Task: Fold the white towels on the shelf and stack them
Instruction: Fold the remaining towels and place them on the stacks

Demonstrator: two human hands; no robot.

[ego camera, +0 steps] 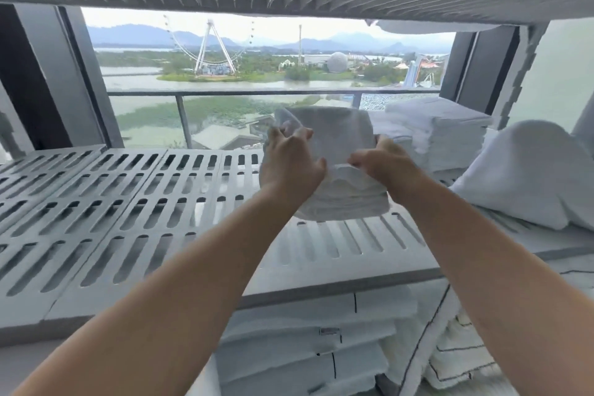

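The half-folded towel is pinched by the left hand and right hand; the fold could be lost if one edge is released early.

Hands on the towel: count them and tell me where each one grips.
2. The left hand grips the white towel at its left edge; the right hand pinches its right side, above the slotted shelf. None hidden.
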